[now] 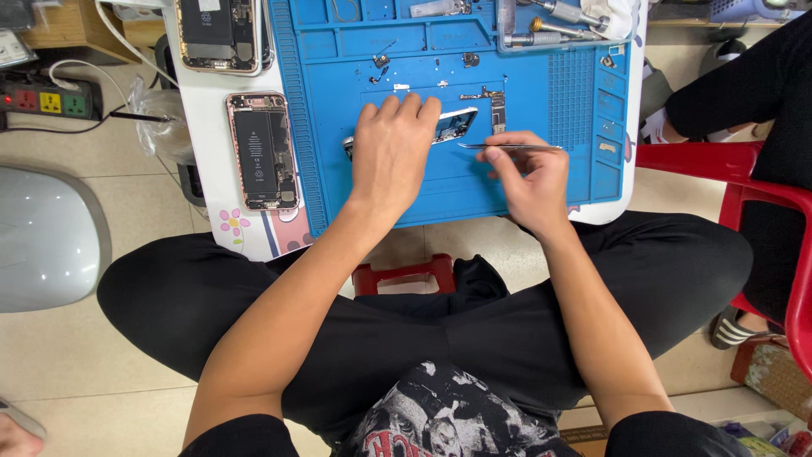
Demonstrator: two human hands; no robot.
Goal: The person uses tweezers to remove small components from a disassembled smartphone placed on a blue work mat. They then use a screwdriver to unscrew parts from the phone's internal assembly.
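Left hand (391, 152) lies flat, palm down, fingers together; right hand (529, 179) is pinched, knuckles bent

A small white table (203, 127) is standing over the tiled floor (85, 372), carrying a blue work mat (541, 182) across most of its top. Two opened phones (262, 152) are lying on the bare white part beside the mat, with a clear plastic bag (156, 118) hanging off the edge.
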